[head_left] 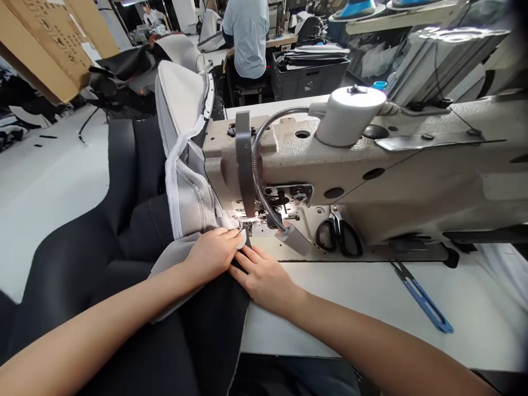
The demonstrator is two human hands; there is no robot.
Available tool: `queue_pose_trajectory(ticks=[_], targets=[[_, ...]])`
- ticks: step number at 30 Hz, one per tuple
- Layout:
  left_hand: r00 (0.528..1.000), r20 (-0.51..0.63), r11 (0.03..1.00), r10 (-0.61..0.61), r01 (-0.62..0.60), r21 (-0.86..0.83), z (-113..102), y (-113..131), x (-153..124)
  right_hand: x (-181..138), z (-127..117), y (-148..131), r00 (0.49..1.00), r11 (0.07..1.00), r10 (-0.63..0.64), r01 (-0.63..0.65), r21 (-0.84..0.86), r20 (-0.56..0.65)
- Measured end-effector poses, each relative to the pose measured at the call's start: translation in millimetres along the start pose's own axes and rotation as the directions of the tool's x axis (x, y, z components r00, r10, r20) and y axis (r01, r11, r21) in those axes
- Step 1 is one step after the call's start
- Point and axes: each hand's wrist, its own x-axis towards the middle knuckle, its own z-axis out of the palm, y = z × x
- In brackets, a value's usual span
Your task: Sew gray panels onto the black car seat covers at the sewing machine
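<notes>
A large black cover [82, 247] with grey mesh lining [187, 190] and white edging is draped over the table, and looks like a seat cover. Part of its edge lies by the presser foot of a sewing machine [264, 143]. My left hand [214, 250] is closed on the cover just in front of the foot, its fingertips beside a small white piece. Close by on the right, my right hand [266, 278] rests on the black material with fingers stretched out, almost touching the left. The needle point is too small to make out.
Black-handled scissors [340, 234] lie on the machine bed. Blue thread snips [424, 300] are on the white tabletop [330, 308] at right. A flexible lamp [292, 237] hangs near the needle. Behind are a dark crate [309, 74], a cardboard box [53, 44] and a seated person [247, 38].
</notes>
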Motion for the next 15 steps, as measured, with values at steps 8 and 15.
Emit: queue_pose_trajectory(ticks=[8,15], targets=[[0.985,0.154,0.996,-0.075,0.068,0.052,-6,14,18,-14,-5,14,0.981,0.985,-0.141,0.126,-0.115,-0.132],[0.988,0.126,0.995,-0.093,0.087,0.052,-1,17,18,-17,-9,19,0.977,0.991,-0.116,0.104,-0.079,-0.176]])
